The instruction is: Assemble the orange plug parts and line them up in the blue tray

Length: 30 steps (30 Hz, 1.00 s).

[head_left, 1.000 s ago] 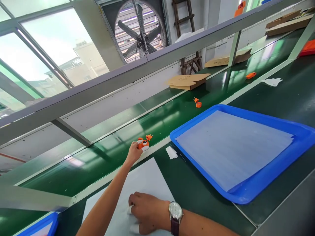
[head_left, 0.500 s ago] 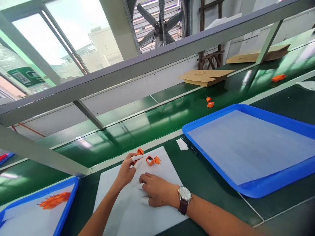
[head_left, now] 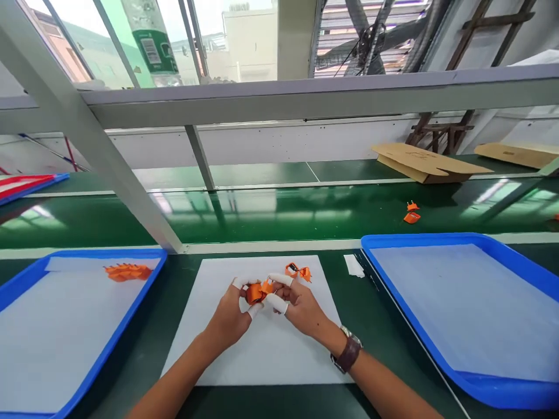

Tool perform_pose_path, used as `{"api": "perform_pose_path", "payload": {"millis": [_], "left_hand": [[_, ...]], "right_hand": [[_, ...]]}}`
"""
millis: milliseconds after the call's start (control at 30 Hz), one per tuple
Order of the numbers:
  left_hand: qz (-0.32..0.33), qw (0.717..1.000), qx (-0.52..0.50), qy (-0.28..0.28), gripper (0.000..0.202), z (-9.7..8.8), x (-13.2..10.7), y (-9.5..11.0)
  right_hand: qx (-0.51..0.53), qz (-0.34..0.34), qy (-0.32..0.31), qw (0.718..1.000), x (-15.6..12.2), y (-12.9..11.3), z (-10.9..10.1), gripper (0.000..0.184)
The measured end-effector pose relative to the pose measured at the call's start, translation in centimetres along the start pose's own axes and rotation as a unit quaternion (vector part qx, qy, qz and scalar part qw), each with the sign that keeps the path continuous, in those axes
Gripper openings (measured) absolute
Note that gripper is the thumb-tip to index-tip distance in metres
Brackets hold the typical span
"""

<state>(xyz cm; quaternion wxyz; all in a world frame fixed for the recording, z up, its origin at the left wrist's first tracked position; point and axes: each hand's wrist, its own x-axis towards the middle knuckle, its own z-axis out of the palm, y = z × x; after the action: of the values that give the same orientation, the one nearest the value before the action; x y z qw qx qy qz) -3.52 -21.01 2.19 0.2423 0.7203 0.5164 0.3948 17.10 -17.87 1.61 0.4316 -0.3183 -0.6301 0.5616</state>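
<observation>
Over a white sheet [head_left: 236, 355], both hands meet at a small orange plug in two parts. My left hand [head_left: 230, 317] is closed, thumb and index finger pinching the plug housing [head_left: 254, 294]. My right hand [head_left: 301, 305] pinches the orange plug cap [head_left: 267, 286], which shows metal pins. Housing and cap are close together; whether they touch I cannot make out. White finger covers sit on the thumbs and index fingers. Just beyond my right hand, another opened orange plug [head_left: 304, 273] lies on the sheet, its dark inside showing.
On the left, a blue tray [head_left: 162, 262] holds a row of orange parts [head_left: 127, 272]. A blue tray [head_left: 419, 329] lined with white stands at right, beside a scrap of white paper [head_left: 353, 266]. Orange plug parts [head_left: 411, 217] and cardboard [head_left: 428, 160] lie farther back. A metal post [head_left: 126, 192] rises at left.
My left hand has brought an orange plug back from the sheet's far edge. My right hand has risen from the paper and taken hold of its cap. The view has levelled.
</observation>
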Motion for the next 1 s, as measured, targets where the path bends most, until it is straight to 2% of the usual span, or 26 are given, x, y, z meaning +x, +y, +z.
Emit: {"api": "perform_pose_path", "payload": {"millis": [100, 233, 367, 433, 500, 533, 600, 700, 800, 900, 1000], "left_hand": [[0.041, 0.999, 0.012, -0.011, 0.037, -0.5, 0.0, -0.3], [0.015, 0.999, -0.032, -0.013, 0.036, -1.0, -0.1, -0.7], [0.041, 0.999, 0.006, 0.03, 0.038, -0.8, -0.4, -1.2], [0.073, 0.995, 0.033, 0.06, 0.035, -0.6, -0.5, -1.2], [0.089, 0.992, 0.044, 0.079, 0.031, -0.4, -0.5, -1.1], [0.083, 0.992, 0.041, 0.082, 0.03, -0.3, -0.5, -1.0], [0.032, 0.997, 0.014, 0.07, 0.027, -0.2, -0.5, -0.8], [-0.09, 0.992, -0.091, 0.001, 0.03, -0.1, -0.5, -0.8], [-0.178, 0.967, -0.176, -0.052, 0.04, 0.0, -0.4, -1.0], [-0.21, 0.959, -0.187, -0.031, 0.037, 0.5, -0.3, -1.2], [-0.213, 0.961, -0.177, 0.01, 0.028, 1.0, -0.3, -1.1]], "right_hand": [[-0.058, -0.037, -0.011, 0.998, 0.6, -0.9, 0.2, 0.039], [-0.079, -0.047, -0.026, 0.995, 1.2, -1.3, 0.5, 0.037], [-0.011, 0.032, 0.0, 0.999, 1.3, -1.3, 1.4, 0.037], [0.014, 0.092, -0.029, 0.995, 1.1, -1.4, 1.8, 0.032], [0.026, 0.141, -0.068, 0.987, 0.8, -1.5, 2.1, 0.035], [0.031, 0.155, -0.077, 0.984, 0.6, -1.5, 2.2, 0.036], [0.03, 0.164, -0.065, 0.984, 0.3, -1.3, 2.3, 0.034], [-0.049, 0.119, 0.01, 0.992, -0.1, -0.4, 2.2, 0.036], [-0.167, 0.011, 0.054, 0.984, -0.3, 0.5, 1.8, 0.036], [-0.221, -0.078, 0.034, 0.972, -0.6, 0.6, 1.9, 0.034], [-0.228, -0.105, 0.031, 0.968, -0.9, 0.4, 2.3, 0.037]]}}
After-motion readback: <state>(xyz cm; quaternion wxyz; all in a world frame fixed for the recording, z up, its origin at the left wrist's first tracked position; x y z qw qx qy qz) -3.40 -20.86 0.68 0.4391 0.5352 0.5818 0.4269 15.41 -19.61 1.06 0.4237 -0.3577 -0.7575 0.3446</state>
